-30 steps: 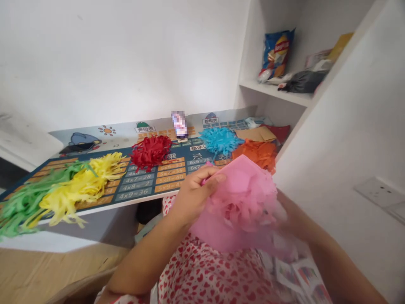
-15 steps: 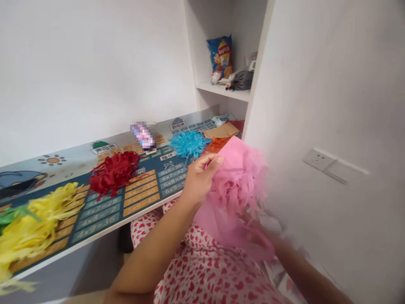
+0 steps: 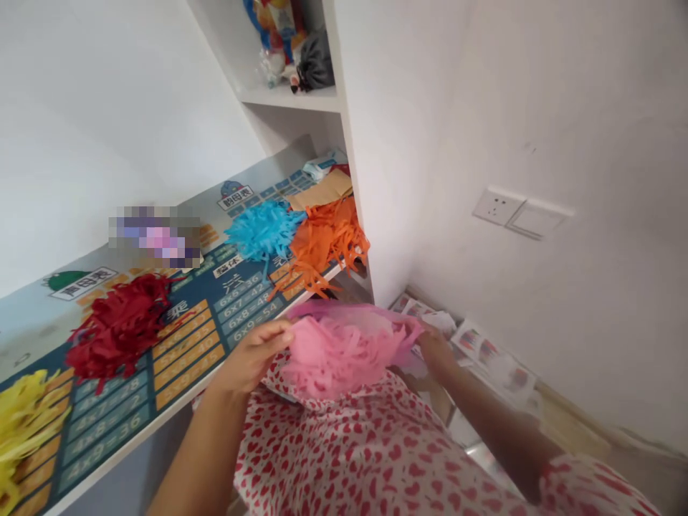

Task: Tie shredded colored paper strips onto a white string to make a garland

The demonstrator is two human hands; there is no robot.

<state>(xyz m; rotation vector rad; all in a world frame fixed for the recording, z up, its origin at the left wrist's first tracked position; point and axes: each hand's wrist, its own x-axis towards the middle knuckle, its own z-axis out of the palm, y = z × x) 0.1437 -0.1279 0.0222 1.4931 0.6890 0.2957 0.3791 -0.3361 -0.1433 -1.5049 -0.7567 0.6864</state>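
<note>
A bundle of pink paper strips (image 3: 338, 358) hangs above the lap, partly wrapped by a thin pink see-through bag (image 3: 370, 319). My left hand (image 3: 261, 351) pinches the left end of the pink bundle. On the right, my right hand (image 3: 430, 344) is closed on the edge of the bag. On the desk lie an orange strip bundle (image 3: 330, 240), a blue one (image 3: 263, 228), a dark red one (image 3: 121, 326) and a yellow one (image 3: 26, 423).
The desk (image 3: 172, 358) has a printed mat. Brown paper (image 3: 322, 190) lies at its far end, below a shelf (image 3: 293, 98) with bags. Printed sheets (image 3: 494, 358) lie low by the wall, under a socket (image 3: 497, 206).
The view has turned right and down. Both hands have lowered the pink bundle over the lap, and the bag now spreads around it. The orange bundle has come into fuller view.
</note>
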